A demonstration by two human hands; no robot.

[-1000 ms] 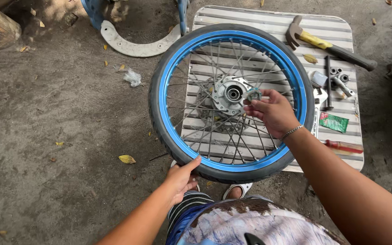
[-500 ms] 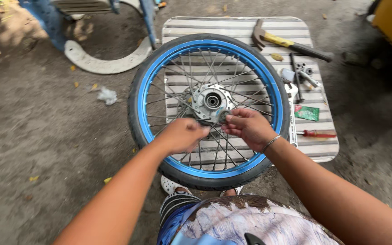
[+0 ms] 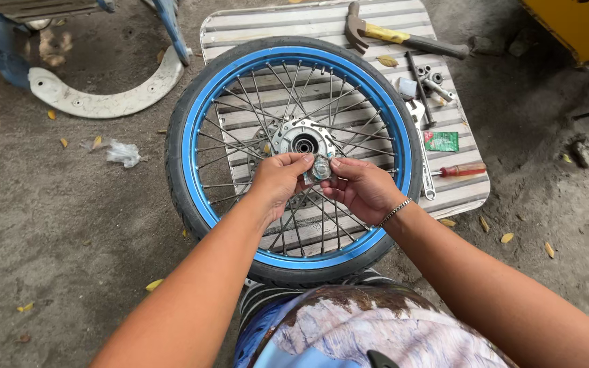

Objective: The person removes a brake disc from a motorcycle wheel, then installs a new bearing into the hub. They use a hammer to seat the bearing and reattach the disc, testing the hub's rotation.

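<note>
Head view: the left hand and right hand pinch one small round metal part between their fingertips, just in front of the hub of the blue-rimmed spoked wheel, which lies flat on a slatted board. Held only at its edges, the part could slip between the spokes and drop to the sandy ground. A small green rectangular packet lies on the board right of the tyre, above a red-handled screwdriver and below a hammer.
</note>
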